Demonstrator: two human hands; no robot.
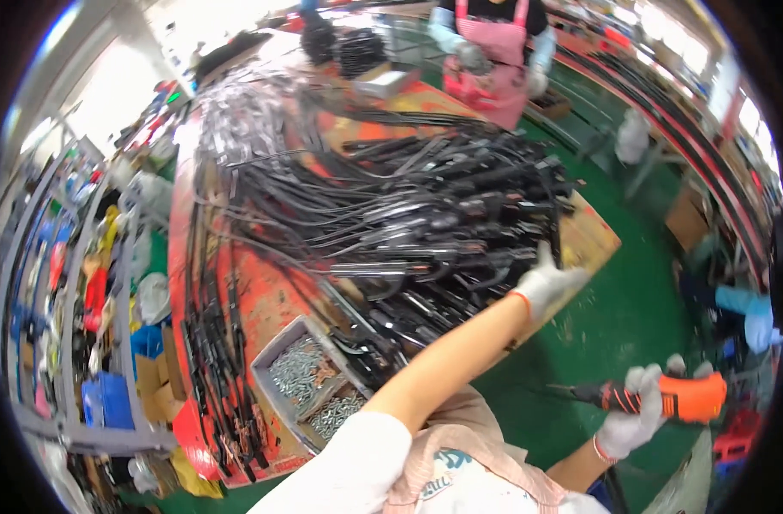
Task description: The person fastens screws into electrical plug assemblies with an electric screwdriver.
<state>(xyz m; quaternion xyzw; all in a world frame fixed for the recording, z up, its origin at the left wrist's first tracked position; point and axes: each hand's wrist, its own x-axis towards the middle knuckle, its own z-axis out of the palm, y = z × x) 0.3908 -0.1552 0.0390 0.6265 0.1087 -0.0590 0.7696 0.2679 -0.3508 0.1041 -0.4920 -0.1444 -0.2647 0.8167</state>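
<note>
My left hand [547,284], in a whitish glove, reaches across to the right end of the table. Its thumb and forefinger are apart beside the ends of a large pile of black cable assemblies [443,206]; whether it touches one is blurred. In my gloved right hand [636,415] is an orange and black power screwdriver [696,397], held off the table's right side with its bit pointing left. A grey divided box [276,345] holds loose screws [299,370] in its compartments, near my left forearm.
The red table [263,295] carries another bundle of black cables [212,360] on its left. Racks with coloured goods [74,300] line the left side. Across the table stands a person in a pink apron [494,64]. A long bench [666,116] curves along the right, above green floor [614,317].
</note>
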